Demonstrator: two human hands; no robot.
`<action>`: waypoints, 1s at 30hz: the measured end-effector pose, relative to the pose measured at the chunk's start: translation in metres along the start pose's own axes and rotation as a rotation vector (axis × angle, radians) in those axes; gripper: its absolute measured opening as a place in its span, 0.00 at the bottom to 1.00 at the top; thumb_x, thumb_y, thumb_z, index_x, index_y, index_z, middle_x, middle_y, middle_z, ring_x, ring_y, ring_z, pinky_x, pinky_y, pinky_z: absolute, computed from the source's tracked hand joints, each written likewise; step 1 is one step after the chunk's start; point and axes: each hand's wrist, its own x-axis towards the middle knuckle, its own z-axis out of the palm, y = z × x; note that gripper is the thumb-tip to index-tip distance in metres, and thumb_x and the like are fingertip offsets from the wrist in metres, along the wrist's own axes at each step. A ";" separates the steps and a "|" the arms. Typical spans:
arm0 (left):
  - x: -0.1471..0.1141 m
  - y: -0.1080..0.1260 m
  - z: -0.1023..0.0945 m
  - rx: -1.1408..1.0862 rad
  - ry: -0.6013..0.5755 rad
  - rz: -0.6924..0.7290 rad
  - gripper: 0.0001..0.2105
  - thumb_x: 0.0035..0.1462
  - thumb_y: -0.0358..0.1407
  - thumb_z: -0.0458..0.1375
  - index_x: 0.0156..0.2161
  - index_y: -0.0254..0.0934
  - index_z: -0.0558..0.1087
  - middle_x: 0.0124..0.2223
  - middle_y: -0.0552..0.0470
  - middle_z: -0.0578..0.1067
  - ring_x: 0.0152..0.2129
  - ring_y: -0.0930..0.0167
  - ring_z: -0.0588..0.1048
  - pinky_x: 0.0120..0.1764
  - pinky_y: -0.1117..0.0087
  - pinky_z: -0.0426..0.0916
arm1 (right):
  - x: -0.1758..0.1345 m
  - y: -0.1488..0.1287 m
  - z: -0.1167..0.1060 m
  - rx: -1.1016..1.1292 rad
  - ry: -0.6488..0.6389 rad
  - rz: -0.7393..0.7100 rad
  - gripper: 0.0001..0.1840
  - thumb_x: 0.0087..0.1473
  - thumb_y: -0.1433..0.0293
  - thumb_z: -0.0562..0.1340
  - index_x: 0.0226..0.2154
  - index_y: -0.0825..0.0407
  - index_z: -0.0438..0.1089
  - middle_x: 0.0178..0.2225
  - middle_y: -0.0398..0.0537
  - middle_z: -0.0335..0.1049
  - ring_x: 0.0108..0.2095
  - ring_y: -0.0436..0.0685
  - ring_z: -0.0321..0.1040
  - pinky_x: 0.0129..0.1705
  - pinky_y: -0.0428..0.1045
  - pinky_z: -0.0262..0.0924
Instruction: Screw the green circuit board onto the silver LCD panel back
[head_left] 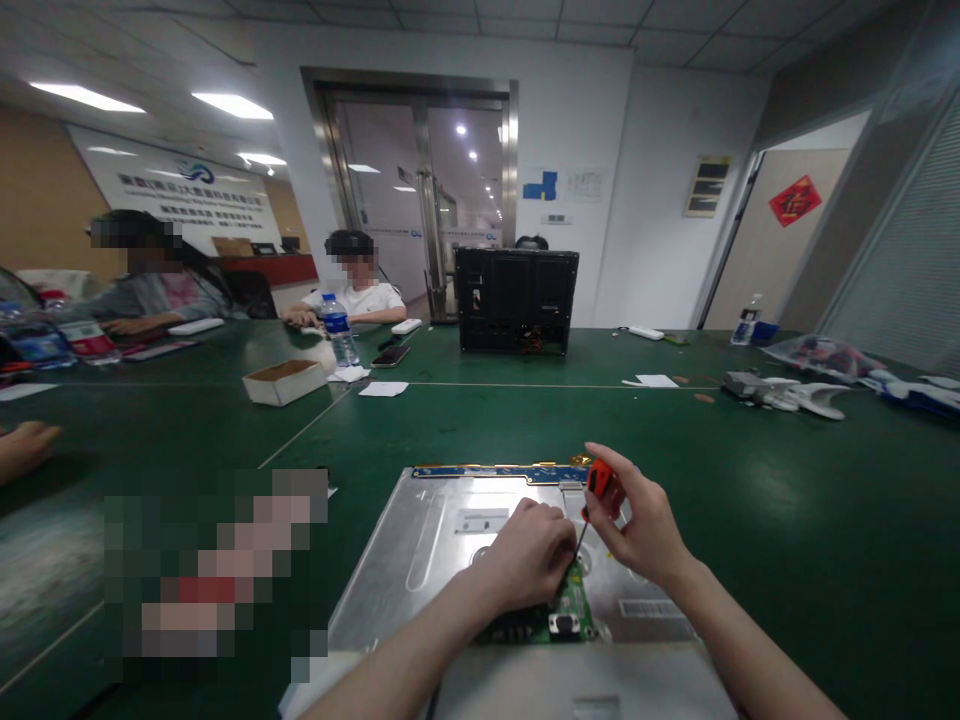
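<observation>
- On the tabletop (787,490), our metal panel (439,525) bears a circuit board (579,600)
- Our right hand (651,518) is clamped on the screwdriver (600,478)
- Left hand (525,555) curled by the shaft (581,540), can't tell its grip
- Mid-job, we'd guess; what's left is hidden

Two bare forearms and two bare hands show. The left forearm (420,645), at the bottom of the frame and left of centre, is slim and smooth in outline, broadening from a narrow wrist (491,588) toward the lower edge. The left hand (531,548), below the middle of the frame, shows a rounded back and a row of knuckles (538,507). The right forearm (754,635), at lower right, is similarly slender and tapered, uncovered down to the bottom edge. The right hand (641,515), right of centre, has a long index finger (613,460); its fingernails are too small to make out.
</observation>
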 end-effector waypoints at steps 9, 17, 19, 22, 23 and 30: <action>0.001 -0.004 0.005 -0.023 0.001 0.006 0.03 0.55 0.27 0.57 0.32 0.36 0.69 0.34 0.51 0.76 0.33 0.66 0.73 0.38 0.67 0.60 | -0.002 0.006 0.002 -0.035 0.006 -0.023 0.23 0.60 0.69 0.59 0.58 0.50 0.59 0.25 0.38 0.68 0.19 0.48 0.62 0.21 0.43 0.58; 0.000 0.000 0.000 -0.010 -0.004 0.005 0.03 0.56 0.27 0.57 0.31 0.36 0.69 0.33 0.51 0.75 0.33 0.67 0.73 0.37 0.68 0.60 | 0.002 -0.003 -0.003 0.034 -0.017 -0.018 0.28 0.59 0.73 0.55 0.62 0.50 0.54 0.28 0.41 0.70 0.20 0.49 0.64 0.22 0.44 0.62; 0.000 0.000 0.000 -0.015 0.004 0.004 0.04 0.55 0.27 0.57 0.31 0.36 0.70 0.33 0.51 0.75 0.33 0.67 0.73 0.37 0.68 0.60 | 0.002 -0.003 -0.002 0.015 0.001 -0.021 0.27 0.59 0.73 0.56 0.60 0.51 0.56 0.25 0.39 0.68 0.19 0.49 0.63 0.20 0.44 0.60; 0.000 -0.001 0.001 -0.021 0.009 0.004 0.03 0.55 0.27 0.57 0.31 0.36 0.70 0.33 0.52 0.75 0.33 0.67 0.73 0.38 0.68 0.60 | 0.000 0.001 0.001 -0.017 0.028 -0.028 0.23 0.59 0.72 0.58 0.57 0.50 0.59 0.22 0.36 0.64 0.17 0.49 0.62 0.20 0.43 0.59; 0.000 -0.001 0.001 -0.024 0.008 0.004 0.03 0.55 0.27 0.57 0.32 0.36 0.70 0.33 0.52 0.76 0.33 0.68 0.73 0.38 0.68 0.60 | 0.000 0.003 0.002 -0.028 0.034 -0.029 0.22 0.59 0.72 0.59 0.56 0.50 0.60 0.22 0.35 0.63 0.17 0.48 0.61 0.20 0.43 0.58; 0.001 -0.003 0.003 -0.027 0.012 0.014 0.03 0.55 0.27 0.57 0.31 0.36 0.70 0.33 0.52 0.76 0.33 0.68 0.73 0.37 0.68 0.60 | -0.001 0.003 0.000 -0.015 -0.002 -0.028 0.23 0.60 0.70 0.58 0.58 0.51 0.58 0.24 0.38 0.67 0.19 0.48 0.63 0.22 0.43 0.60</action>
